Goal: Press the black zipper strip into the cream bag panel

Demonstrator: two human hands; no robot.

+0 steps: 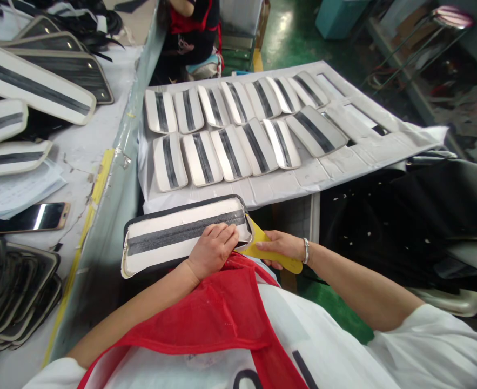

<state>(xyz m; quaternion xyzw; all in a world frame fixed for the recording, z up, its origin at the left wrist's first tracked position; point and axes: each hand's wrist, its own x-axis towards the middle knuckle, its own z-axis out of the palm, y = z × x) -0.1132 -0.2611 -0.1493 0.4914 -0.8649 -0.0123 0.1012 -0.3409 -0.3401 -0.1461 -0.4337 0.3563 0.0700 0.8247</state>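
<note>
In front of my body lies a long padded panel (173, 233), white with a dark grey stripe and a black edging around it. My left hand (214, 248) presses on its right part, the fingers curled and close together on the surface. My right hand (282, 247), with a bangle at the wrist, grips a yellow flat scraper (258, 237). The scraper's wide end meets the panel's right edge, where the black edging stands a little apart from the white face. Exactly how far its tip reaches under that edging is hidden.
Beyond the panel, several striped pads (209, 156) lie in two rows on a covered board (315, 175). On the left table (88, 151) are more panels (35, 81), a phone (33, 217) and stacked dark pieces (23, 286). Another person (193, 32) sits at the back.
</note>
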